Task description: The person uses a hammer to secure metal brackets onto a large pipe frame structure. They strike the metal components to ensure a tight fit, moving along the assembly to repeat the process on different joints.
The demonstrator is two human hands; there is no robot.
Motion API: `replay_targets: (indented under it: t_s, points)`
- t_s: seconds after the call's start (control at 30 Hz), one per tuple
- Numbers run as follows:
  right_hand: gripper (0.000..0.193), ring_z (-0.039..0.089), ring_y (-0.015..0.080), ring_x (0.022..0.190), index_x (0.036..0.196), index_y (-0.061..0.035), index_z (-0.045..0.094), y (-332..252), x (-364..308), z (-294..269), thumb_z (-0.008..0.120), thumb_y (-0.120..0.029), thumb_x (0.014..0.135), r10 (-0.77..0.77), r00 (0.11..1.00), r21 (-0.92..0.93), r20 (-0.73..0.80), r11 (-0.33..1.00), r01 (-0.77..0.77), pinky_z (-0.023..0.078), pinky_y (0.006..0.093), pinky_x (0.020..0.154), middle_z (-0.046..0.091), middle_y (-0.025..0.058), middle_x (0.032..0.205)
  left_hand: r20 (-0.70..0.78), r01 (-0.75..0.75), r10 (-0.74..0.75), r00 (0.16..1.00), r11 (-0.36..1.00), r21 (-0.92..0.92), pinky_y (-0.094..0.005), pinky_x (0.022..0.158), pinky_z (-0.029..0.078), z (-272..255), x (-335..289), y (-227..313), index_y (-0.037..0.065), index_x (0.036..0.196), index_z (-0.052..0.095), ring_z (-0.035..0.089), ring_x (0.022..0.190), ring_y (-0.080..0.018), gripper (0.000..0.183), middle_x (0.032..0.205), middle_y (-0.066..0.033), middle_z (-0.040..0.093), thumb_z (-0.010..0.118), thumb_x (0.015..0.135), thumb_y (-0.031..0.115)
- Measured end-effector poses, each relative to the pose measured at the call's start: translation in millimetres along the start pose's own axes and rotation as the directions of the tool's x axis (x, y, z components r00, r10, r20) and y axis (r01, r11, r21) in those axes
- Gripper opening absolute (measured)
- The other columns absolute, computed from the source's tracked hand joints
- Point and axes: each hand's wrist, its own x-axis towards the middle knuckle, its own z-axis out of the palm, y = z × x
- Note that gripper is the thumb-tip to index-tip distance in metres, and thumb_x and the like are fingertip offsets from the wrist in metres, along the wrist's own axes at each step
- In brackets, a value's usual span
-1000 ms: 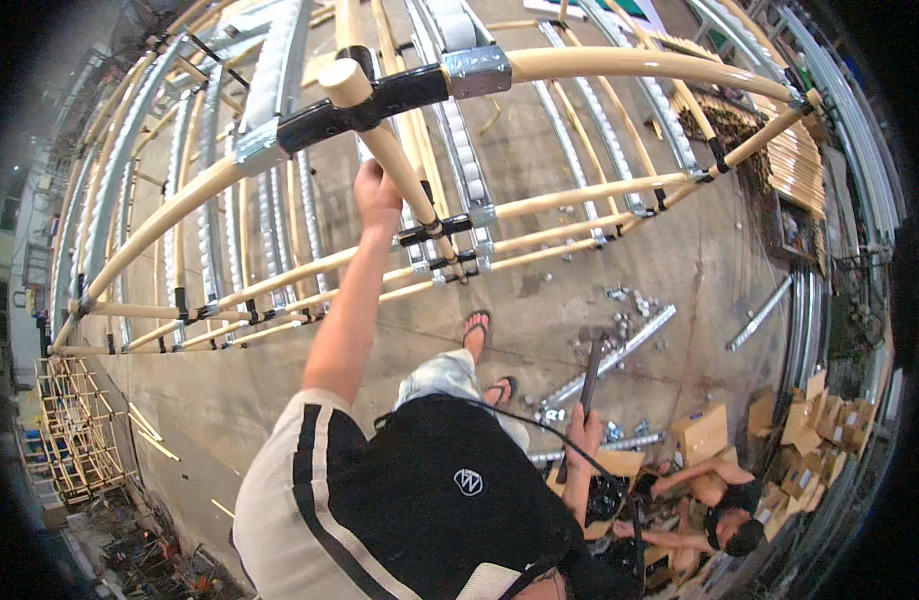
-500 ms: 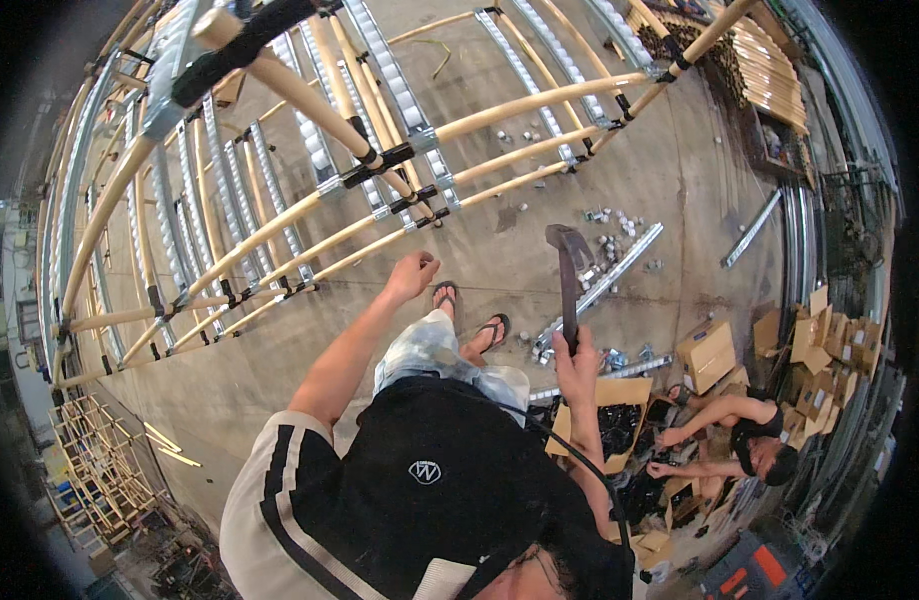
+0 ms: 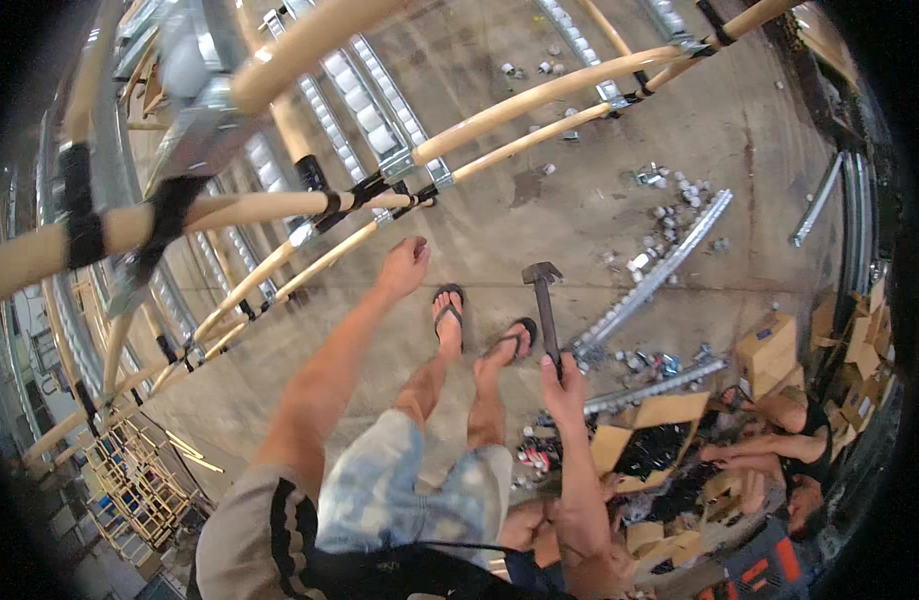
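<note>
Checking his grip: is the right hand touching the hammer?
Touching. The head view shows the right hand closed around the lower handle of the hammer.

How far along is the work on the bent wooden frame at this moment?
Several bent wooden ribs already look clamped to the metal rails. In hand: the right hand grips a hammer, while the left hand hangs empty near a rib. Loose metal fittings and a spare rail on the concrete floor suggest more remains.

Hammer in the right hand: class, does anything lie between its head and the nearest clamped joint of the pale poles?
Nothing visible does. The hammer in the right hand points up; open air and bare floor separate it from the clamped joint. The left hand hangs lower-left, empty.
</note>
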Motion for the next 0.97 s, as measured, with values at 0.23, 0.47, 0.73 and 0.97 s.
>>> replay_targets:
  t_s: [0.23,0.47,0.73,0.97]
  points:
    - [0.037,0.046,0.0134,0.058,0.092,0.0010,0.059,26.2,121.7,69.6,0.060,-0.036,0.096,-0.035,0.999,0.080,0.011,0.996,0.034,0.040,0.0341,0.053,0.052,0.0060,0.060,-0.293,-0.278,0.247,0.924,0.958,-0.067,-0.0402,0.075,0.052,37.4,111.3,-29.0,-0.002,0.114,0.060,0.066,0.084,-0.0310,0.026,0.101,-0.0182,0.067,0.054,0.095,0.015]
    - [0.042,0.054,0.0287,0.052,0.085,0.0018,0.055,18.1,198.2,91.8,0.059,-0.038,0.096,-0.265,0.960,-0.066,0.087,0.960,0.271,0.041,0.0405,0.052,0.052,0.0170,0.060,0.275,-0.068,0.158,0.948,0.949,-0.309,-0.0327,0.085,0.052,14.5,71.4,-56.7,-0.003,0.118,0.061,0.066,0.089,-0.0199,0.032,0.100,-0.0139,0.069,0.054,0.088,0.007]
    - [0.043,0.052,0.0323,0.056,0.083,0.0005,0.054,-41.6,288.1,103.6,0.057,-0.041,0.097,-0.400,0.891,-0.156,0.215,0.886,0.435,0.040,0.0423,0.054,0.052,0.0190,0.062,-0.482,-0.116,-0.136,0.866,0.883,-0.456,-0.0327,0.088,0.052,-21.5,115.0,-171.6,0.000,0.116,0.064,0.065,0.096,-0.0191,0.029,0.103,-0.0091,0.069,0.051,0.091,0.007]
    - [0.043,0.054,0.0369,0.060,0.085,-0.0008,0.053,-31.5,302.8,159.7,0.055,-0.042,0.098,-0.485,0.846,-0.287,0.223,0.797,0.532,0.042,0.0459,0.058,0.055,0.0207,0.066,-0.541,-0.762,0.536,0.648,0.465,-0.451,-0.0327,0.110,0.038,-32.6,231.0,-126.9,0.002,0.140,0.045,0.052,0.124,-0.0181,0.065,0.136,-0.0089,0.054,0.072,0.089,0.031]
